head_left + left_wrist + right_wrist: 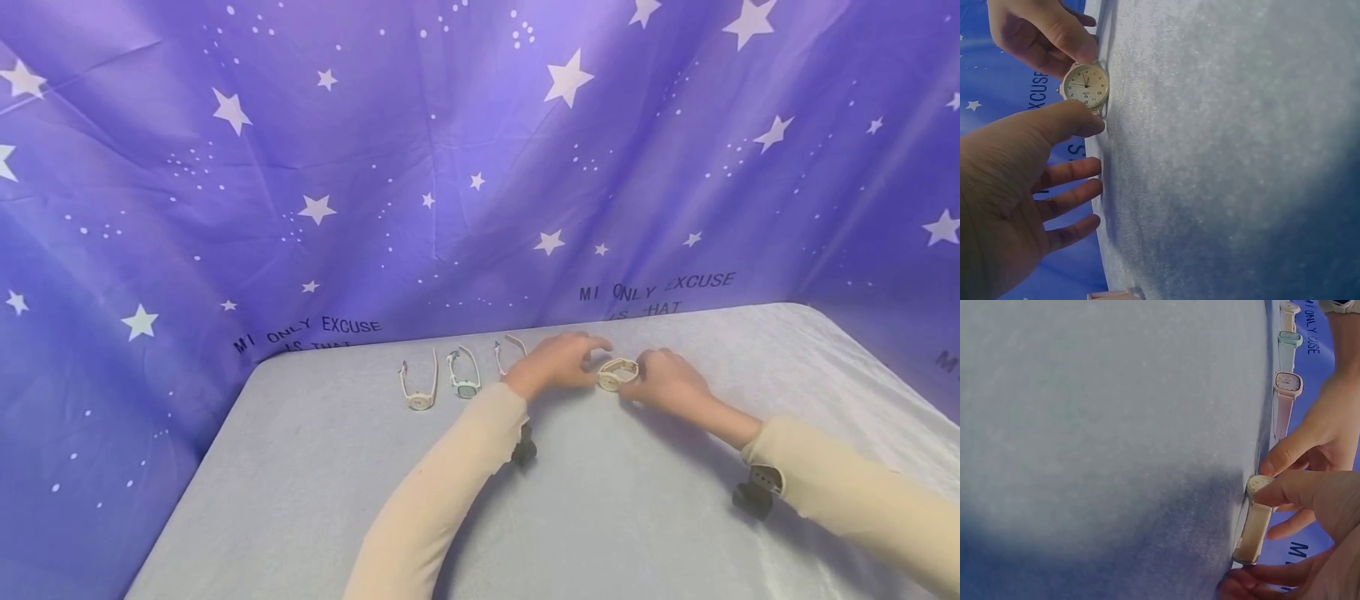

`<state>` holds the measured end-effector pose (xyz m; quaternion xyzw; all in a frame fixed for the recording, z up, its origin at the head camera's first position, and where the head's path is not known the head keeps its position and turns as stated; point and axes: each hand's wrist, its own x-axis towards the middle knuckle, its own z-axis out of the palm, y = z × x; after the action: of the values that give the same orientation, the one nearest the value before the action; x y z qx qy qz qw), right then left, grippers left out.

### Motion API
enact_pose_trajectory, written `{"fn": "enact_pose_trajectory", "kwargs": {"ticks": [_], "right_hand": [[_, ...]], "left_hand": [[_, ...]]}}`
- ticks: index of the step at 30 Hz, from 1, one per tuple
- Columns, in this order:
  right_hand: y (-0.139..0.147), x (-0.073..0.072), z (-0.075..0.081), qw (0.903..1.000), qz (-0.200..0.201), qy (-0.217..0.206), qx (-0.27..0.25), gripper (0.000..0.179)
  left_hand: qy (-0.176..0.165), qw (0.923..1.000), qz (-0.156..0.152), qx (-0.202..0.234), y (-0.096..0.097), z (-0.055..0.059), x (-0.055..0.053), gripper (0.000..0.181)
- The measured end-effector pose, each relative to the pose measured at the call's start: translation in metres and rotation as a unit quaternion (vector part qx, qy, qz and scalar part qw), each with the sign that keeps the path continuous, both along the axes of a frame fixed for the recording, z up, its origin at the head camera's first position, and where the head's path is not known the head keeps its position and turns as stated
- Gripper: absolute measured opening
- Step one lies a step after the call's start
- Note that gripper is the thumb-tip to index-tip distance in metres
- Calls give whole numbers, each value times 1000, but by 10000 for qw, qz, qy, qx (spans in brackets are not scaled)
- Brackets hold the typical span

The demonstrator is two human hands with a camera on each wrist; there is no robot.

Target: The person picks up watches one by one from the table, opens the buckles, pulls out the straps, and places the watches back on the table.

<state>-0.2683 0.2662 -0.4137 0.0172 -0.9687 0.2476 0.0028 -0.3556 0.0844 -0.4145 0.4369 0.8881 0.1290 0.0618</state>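
Observation:
A beige wristwatch (609, 383) with a round face stands on its side on the cloth, its strap looped behind. My right hand (667, 385) grips it from the right; in the right wrist view the thumb lies at the round dial and the fingers reach the far end of the strap (1254, 532). From the left my left hand (558, 362) comes close, fingers spread and fairly straight. In the left wrist view its thumb overlaps the lower edge of the watch (1087, 83), while the other fingers hold nothing.
Left of the hands a row of watches lies on the grey cloth-covered table (300, 483): a cream round one (420, 402), a mint square one (467, 390) and a pink square one (1289, 382). Behind the table's back edge hangs a purple star-patterned curtain (450, 250).

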Motion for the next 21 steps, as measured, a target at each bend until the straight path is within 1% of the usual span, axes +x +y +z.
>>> {"fn": "enact_pose_trajectory", "kwargs": {"ticks": [2, 6, 9, 11, 16, 21], "right_hand": [[0, 0, -1, 10000, 46, 46, -58, 28], [1, -2, -3, 9997, 190, 122, -131, 39], [3, -4, -4, 9994, 305, 143, -116, 46], [4, -5, -5, 9992, 364, 124, -115, 49], [6, -8, -5, 9987, 489, 40, -163, 52], [7, -10, -6, 9981, 583, 126, -158, 53]], "left_hand": [[35, 10000, -13, -7, 0, -1, -1, 60], [56, 10000, -28, 5, -1, -4, -2, 62], [34, 10000, -69, 32, -1, -3, -3, 63], [-41, 9999, -103, 83, -2, -2, -3, 64], [-302, 9994, -111, 152, -4, 0, -3, 66], [-339, 9992, -135, 131, -4, -1, -4, 64]]}}
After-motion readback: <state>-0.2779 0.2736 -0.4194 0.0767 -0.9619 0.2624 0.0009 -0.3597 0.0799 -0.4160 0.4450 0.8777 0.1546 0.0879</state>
